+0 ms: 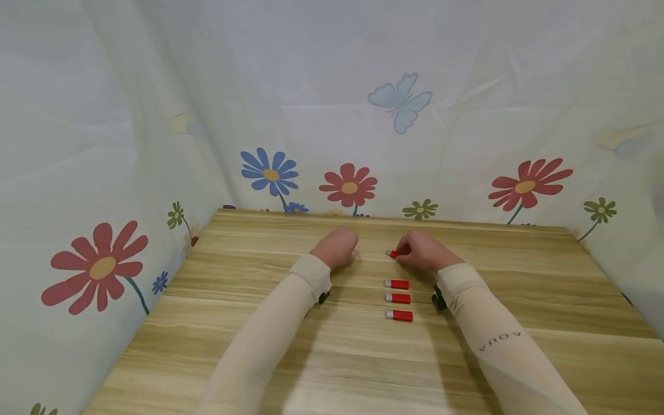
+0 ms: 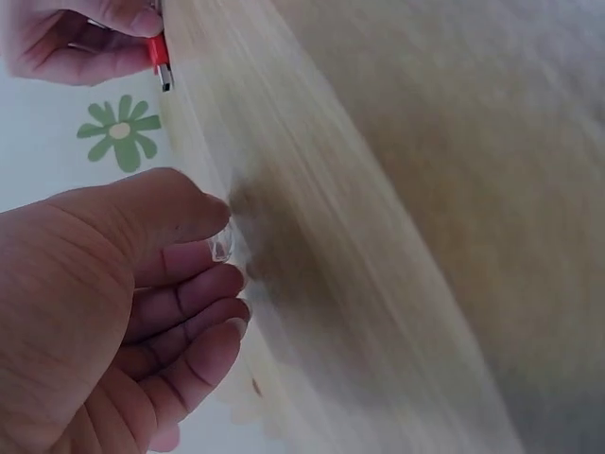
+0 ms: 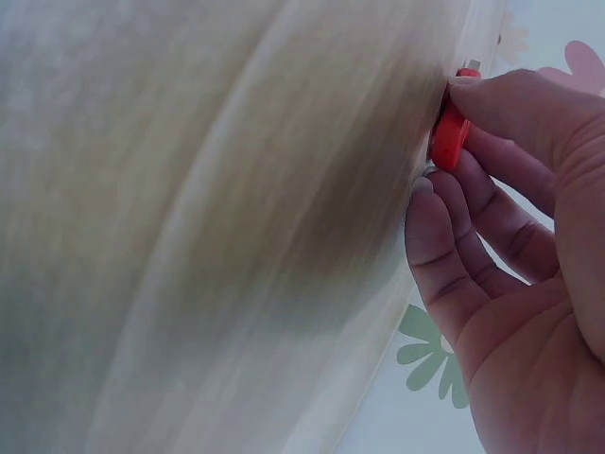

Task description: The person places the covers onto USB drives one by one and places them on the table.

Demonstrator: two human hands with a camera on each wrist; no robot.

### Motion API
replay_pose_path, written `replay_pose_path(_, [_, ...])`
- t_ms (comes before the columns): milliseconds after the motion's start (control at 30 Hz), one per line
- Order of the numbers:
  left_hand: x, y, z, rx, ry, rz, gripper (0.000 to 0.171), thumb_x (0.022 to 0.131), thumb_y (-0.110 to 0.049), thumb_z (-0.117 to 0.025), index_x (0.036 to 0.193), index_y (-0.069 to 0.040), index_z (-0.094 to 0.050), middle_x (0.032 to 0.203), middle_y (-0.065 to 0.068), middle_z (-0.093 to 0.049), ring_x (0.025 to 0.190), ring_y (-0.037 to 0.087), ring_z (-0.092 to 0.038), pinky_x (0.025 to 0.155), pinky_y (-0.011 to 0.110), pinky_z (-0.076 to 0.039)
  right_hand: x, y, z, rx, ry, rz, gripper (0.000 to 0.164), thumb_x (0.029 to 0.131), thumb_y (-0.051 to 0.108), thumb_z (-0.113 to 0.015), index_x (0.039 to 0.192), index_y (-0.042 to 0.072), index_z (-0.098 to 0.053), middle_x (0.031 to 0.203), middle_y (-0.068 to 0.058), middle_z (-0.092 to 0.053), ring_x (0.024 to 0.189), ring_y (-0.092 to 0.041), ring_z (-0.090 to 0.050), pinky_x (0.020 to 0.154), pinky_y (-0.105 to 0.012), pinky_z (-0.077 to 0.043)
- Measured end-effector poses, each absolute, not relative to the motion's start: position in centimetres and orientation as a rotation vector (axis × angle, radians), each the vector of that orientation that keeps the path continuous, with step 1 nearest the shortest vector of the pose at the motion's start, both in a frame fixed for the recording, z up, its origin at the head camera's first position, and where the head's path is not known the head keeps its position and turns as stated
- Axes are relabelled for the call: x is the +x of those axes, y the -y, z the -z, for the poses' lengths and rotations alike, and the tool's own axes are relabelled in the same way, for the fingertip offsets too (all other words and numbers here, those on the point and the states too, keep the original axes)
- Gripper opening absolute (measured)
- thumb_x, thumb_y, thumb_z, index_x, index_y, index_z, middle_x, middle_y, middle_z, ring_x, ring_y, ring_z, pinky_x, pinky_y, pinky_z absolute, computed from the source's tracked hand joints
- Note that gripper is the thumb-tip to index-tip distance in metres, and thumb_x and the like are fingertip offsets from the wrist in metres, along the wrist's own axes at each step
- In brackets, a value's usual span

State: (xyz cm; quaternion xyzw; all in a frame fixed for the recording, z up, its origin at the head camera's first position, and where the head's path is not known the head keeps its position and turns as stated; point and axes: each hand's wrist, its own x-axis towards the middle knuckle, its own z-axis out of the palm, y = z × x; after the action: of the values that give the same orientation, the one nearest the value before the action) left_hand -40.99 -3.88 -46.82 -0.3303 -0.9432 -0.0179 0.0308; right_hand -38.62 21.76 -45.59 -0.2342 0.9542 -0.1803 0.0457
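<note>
In the head view my right hand (image 1: 424, 250) pinches a red USB stick (image 1: 395, 253) just at the tabletop, its metal plug pointing left. The right wrist view shows the thumb and a finger on the red body (image 3: 450, 140). My left hand (image 1: 337, 246) is to the left of it, apart from the stick. Between its thumb and index finger is a small clear plastic cap (image 2: 222, 246), mostly covered by the fingers. Three more red USB sticks, a far one (image 1: 397, 284), a middle one (image 1: 398, 298) and a near one (image 1: 400, 315), lie in a column between the forearms, plugs leftward.
The wood-grain table (image 1: 207, 311) extends on both sides of the arms. Behind and beside it hangs a pale curtain (image 1: 321, 69) with printed flowers and a butterfly. Dark wrist devices, one (image 1: 439, 298) under the right cuff, sit close to the tabletop.
</note>
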Motion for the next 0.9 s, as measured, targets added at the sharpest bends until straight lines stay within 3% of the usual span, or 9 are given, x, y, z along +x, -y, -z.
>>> replay_pose_path(167, [-41.0,4.2,46.8,-1.089,2.867,-0.012,0.025,0.089,-0.016,-0.074,0.071,-0.013,-0.056,0.071,-0.001,-0.058,0.071,0.016,-0.055,0.077,0.032,-0.050,-38.6,-21.7,45.5,-0.709,-2.853,0.587,0.005,0.088,0.015,-0.078,0.091,0.010,-0.078,0.084,-0.001,-0.072,0.069,-0.013,-0.060,0.066,-0.029,-0.054])
replay_pose_path(367, [-40.7,4.8,46.7,-1.090,2.900,0.067,0.027,0.087,-0.016,-0.074,0.069,-0.013,-0.053,0.068,-0.002,-0.050,0.068,0.016,-0.047,0.071,0.031,-0.043,-38.5,-22.0,45.5,-0.741,-2.838,0.585,0.004,0.082,0.013,-0.078,0.084,0.011,-0.076,0.078,0.000,-0.069,0.064,-0.012,-0.059,0.062,-0.028,-0.051])
replay_pose_path(667, [-40.3,5.8,46.3,-1.100,2.912,0.255,0.033,0.081,-0.009,-0.069,0.061,-0.016,-0.044,0.059,-0.004,-0.032,0.055,0.013,-0.033,0.054,0.027,-0.033,-37.9,-22.5,44.8,-0.700,-2.851,0.653,0.006,0.081,0.016,-0.077,0.085,0.012,-0.076,0.081,0.000,-0.070,0.071,-0.014,-0.060,0.068,-0.030,-0.053])
replay_pose_path(900, [-39.4,6.2,45.5,-1.080,2.921,0.385,0.032,0.083,-0.011,-0.073,0.063,-0.015,-0.049,0.059,-0.004,-0.036,0.054,0.012,-0.038,0.052,0.025,-0.034,-37.0,-22.3,44.1,-0.748,-2.895,0.612,0.007,0.081,0.019,-0.079,0.084,0.013,-0.075,0.080,0.002,-0.070,0.071,-0.014,-0.060,0.069,-0.030,-0.053])
